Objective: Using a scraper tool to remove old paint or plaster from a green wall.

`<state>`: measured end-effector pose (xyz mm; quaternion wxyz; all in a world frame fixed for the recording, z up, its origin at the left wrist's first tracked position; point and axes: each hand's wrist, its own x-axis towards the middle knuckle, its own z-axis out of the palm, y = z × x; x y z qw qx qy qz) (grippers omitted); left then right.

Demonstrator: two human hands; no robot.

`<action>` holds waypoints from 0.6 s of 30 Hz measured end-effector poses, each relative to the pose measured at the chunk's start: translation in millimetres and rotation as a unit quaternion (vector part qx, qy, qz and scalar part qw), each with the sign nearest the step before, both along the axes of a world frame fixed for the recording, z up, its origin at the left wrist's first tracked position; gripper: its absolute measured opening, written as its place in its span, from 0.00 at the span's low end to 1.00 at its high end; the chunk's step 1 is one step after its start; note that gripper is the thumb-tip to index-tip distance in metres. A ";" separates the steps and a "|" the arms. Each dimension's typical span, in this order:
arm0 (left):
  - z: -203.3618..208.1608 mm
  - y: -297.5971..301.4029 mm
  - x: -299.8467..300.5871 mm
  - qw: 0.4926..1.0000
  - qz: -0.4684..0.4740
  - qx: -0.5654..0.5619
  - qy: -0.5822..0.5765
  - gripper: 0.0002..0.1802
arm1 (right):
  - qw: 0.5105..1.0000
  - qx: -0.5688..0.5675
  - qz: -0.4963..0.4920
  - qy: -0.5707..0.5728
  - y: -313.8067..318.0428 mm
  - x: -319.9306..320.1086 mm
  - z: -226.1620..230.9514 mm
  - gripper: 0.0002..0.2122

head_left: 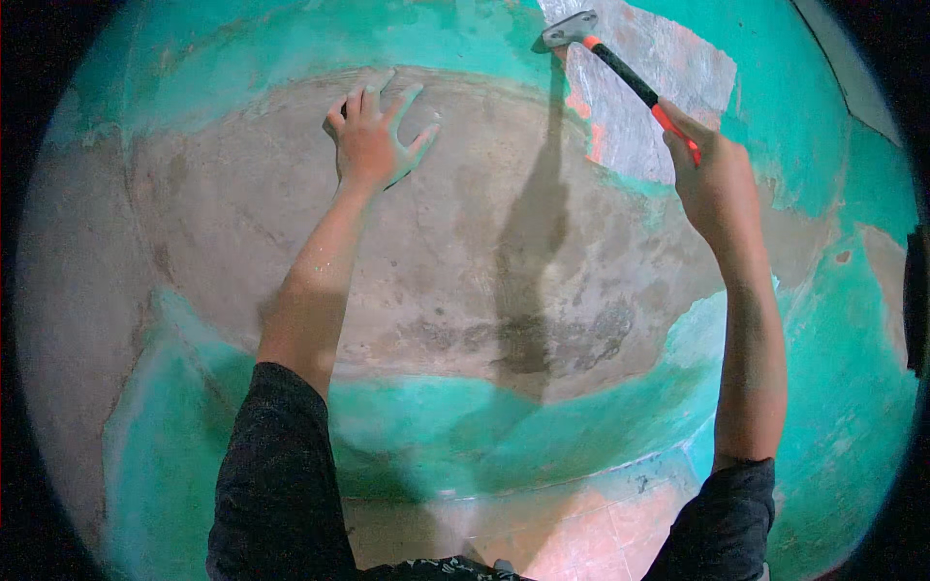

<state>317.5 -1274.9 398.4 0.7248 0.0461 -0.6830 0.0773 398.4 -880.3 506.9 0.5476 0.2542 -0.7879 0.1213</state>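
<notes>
My left hand [371, 136] lies flat with its fingers spread against a bare grey patch of the wall [465, 252], where the turquoise paint is gone. My right hand [712, 174] is raised at the upper right and grips the orange-and-black handle of a hammer [620, 73]. The hammer's metal head [567, 29] points up and to the left and touches the wall at the edge of a pale scraped strip. Both forearms come in from the lower edge in dark short sleeves.
Turquoise paint [852, 387] still covers the wall around the bare patch, to the right and below. The hammer arm throws a dark shadow [528, 281] down the middle. A pinkish tiled floor [581, 533] shows at the bottom.
</notes>
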 end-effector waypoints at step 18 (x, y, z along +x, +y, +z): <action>-3.8 -2.8 1.5 1.000 -0.010 -0.010 -0.002 0.37 | 0.999 -0.015 -0.020 -0.032 -15.0 5.5 -1.8 0.16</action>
